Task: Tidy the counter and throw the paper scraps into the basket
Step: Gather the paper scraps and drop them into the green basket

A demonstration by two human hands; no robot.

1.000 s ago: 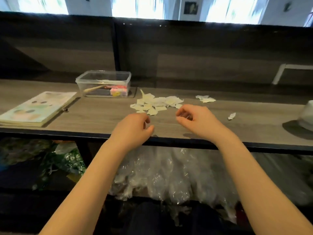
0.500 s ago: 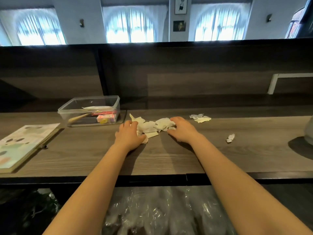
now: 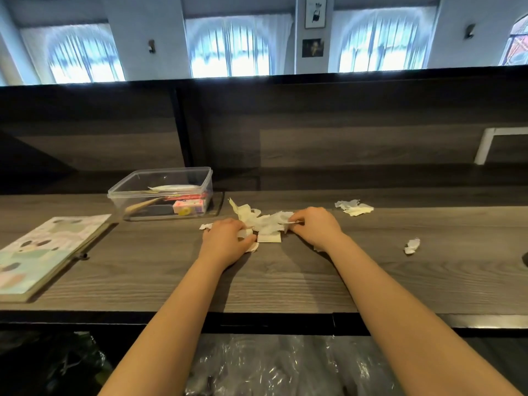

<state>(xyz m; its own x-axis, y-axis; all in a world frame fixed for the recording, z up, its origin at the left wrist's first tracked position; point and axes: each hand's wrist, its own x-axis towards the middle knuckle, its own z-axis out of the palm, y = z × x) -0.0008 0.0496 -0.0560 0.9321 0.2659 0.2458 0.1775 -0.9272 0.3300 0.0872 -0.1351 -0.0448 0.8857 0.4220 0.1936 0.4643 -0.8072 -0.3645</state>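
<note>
since a second ago both hands have reached onto the table (image 3: pixel 285 281), left hand (image 3: pixel 225 242) and right hand (image 3: pixel 313 227) now closing on the bunched paper scraps (image 3: pixel 264 221), nearly ready for the basket.

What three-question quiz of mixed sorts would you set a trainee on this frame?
1. True or false: the clear plastic box sits to the right of the main pile of paper scraps.
2. Which lies nearest the counter's right end? A. the book B. the lone crumpled scrap C. the plastic box
3. Fill in: the left hand and right hand press in on the main pile from ___ sides.

Key: 1 false, it sits to the left. 2 B. 3 opposite; a smaller heap of scraps lies untouched farther right.
</note>
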